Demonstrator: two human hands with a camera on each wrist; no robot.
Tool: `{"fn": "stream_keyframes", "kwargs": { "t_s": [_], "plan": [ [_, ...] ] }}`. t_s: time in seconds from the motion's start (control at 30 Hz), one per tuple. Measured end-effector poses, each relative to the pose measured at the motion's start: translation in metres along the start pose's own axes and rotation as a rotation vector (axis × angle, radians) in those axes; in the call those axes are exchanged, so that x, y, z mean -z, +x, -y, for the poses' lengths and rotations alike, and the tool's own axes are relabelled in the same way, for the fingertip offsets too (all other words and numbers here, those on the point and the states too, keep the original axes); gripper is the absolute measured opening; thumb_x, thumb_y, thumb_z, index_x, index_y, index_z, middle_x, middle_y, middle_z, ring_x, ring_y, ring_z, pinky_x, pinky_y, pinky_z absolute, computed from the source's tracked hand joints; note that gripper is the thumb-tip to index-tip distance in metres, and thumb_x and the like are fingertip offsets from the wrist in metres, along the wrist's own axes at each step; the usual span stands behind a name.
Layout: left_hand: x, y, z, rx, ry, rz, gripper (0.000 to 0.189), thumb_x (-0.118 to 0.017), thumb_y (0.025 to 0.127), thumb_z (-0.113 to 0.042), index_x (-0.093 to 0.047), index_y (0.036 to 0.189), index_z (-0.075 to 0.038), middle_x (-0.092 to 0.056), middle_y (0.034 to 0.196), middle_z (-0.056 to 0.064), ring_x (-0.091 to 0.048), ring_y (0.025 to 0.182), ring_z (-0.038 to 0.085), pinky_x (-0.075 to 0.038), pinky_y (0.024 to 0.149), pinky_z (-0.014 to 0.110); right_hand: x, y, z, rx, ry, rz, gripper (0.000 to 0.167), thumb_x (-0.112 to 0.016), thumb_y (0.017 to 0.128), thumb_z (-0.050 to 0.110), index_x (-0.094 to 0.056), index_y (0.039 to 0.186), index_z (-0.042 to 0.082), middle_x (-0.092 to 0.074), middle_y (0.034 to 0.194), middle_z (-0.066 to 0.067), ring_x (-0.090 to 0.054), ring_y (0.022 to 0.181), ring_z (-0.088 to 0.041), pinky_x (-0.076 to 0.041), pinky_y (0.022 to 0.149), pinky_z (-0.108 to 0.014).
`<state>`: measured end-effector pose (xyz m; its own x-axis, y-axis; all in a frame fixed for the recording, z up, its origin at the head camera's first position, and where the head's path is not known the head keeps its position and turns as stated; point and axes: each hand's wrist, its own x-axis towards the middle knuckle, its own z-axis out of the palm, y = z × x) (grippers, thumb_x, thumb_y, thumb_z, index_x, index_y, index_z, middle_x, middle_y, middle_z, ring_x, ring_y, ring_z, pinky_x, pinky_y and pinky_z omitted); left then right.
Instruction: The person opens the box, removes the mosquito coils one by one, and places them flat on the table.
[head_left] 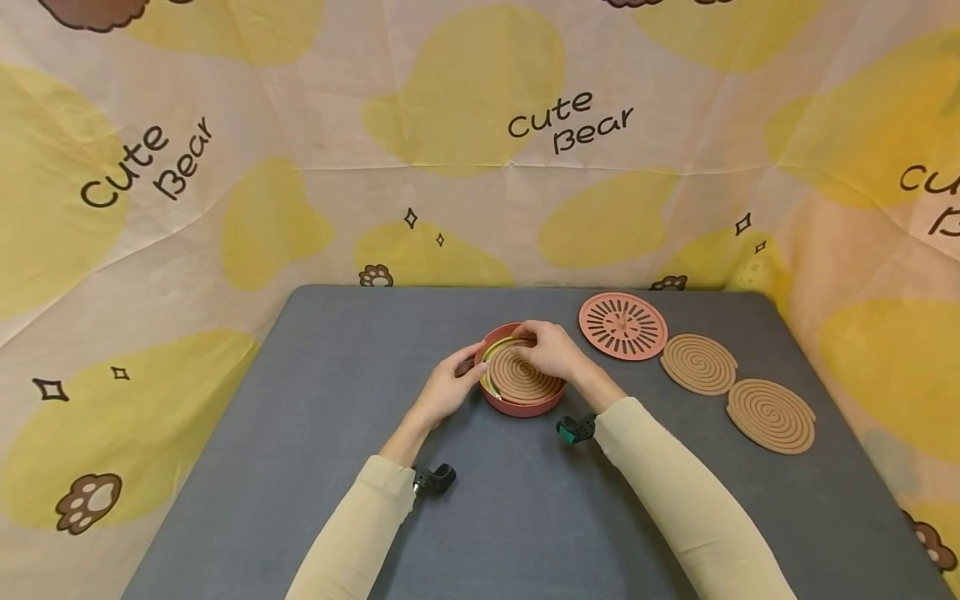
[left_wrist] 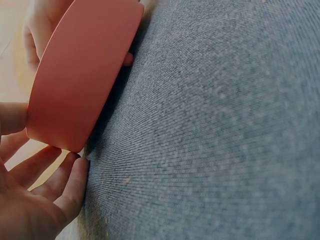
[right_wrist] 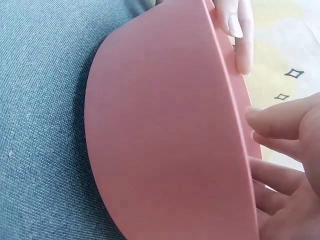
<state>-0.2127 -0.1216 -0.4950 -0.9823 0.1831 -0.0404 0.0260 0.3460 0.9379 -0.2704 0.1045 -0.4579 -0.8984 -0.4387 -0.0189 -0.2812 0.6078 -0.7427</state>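
A round pink mosquito coil holder [head_left: 522, 410] sits on the table with a brown mosquito coil [head_left: 528, 379] at its mouth. A yellow-green curved edge [head_left: 489, 385] shows along the coil's left side. My left hand [head_left: 447, 385] grips the holder's left side; in the left wrist view its thumb lies by the rim, and the fingers bend under the pink wall [left_wrist: 82, 75]. My right hand [head_left: 553, 350] reaches over the back right rim, thumb and forefinger pinching at the coil's far edge. In the right wrist view the holder's wall [right_wrist: 165, 120] hides the coil and some fingertips.
A slotted pink lid [head_left: 623, 326] lies behind and to the right of the holder. Two more mosquito coils, one beside the lid [head_left: 699, 364] and one nearer the right edge [head_left: 771, 416], rest on the grey table [head_left: 337, 375]. Printed cloth [head_left: 465, 100] hangs around it.
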Motion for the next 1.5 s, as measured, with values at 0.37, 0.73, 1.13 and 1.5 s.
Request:
{"fn": "stream_keyframes", "kwargs": {
  "t_s": [0.37, 0.73, 1.13, 1.5],
  "plan": [
    [-0.001, 0.001, 0.003, -0.025, -0.003, 0.004, 0.049, -0.063, 0.103, -0.029, -0.053, 0.150, -0.019, -0.054, 0.148, 0.007, -0.055, 0.132, 0.027, -0.048, 0.104, 0.047, 0.000, 0.000, 0.004, 0.014, -0.052, 0.029, 0.035, -0.070, 0.097, 0.016, -0.066, 0.129, 0.002, -0.067, 0.124, -0.013, -0.062, 0.117, -0.028, -0.050, 0.099, -0.046],
    [-0.002, 0.001, 0.001, -0.010, 0.012, 0.001, 0.047, -0.062, 0.104, -0.028, -0.054, 0.149, -0.020, -0.054, 0.148, 0.007, -0.055, 0.131, 0.027, -0.049, 0.103, 0.048, 0.007, -0.001, 0.002, 0.082, -0.002, -0.005, 0.032, -0.073, 0.094, 0.011, -0.069, 0.125, 0.004, -0.061, 0.119, -0.016, -0.059, 0.111, -0.031, -0.048, 0.097, -0.048],
    [-0.003, 0.001, 0.002, -0.024, 0.003, -0.001, 0.047, -0.062, 0.104, -0.028, -0.053, 0.150, -0.020, -0.052, 0.151, 0.004, -0.054, 0.133, 0.026, -0.048, 0.104, 0.048, 0.021, -0.002, 0.001, 0.053, 0.046, 0.044, 0.030, -0.073, 0.095, 0.013, -0.070, 0.124, 0.007, -0.067, 0.123, -0.012, -0.063, 0.112, -0.029, -0.050, 0.097, -0.048],
    [-0.003, 0.001, 0.001, -0.008, 0.007, -0.004, 0.049, -0.063, 0.103, -0.030, -0.053, 0.150, -0.020, -0.051, 0.152, 0.004, -0.052, 0.134, 0.027, -0.047, 0.105, 0.049, 0.026, -0.006, -0.002, 0.078, 0.175, -0.002, 0.026, -0.071, 0.097, 0.011, -0.071, 0.123, 0.007, -0.068, 0.120, -0.010, -0.065, 0.109, -0.026, -0.054, 0.092, -0.044]
  ]
}}
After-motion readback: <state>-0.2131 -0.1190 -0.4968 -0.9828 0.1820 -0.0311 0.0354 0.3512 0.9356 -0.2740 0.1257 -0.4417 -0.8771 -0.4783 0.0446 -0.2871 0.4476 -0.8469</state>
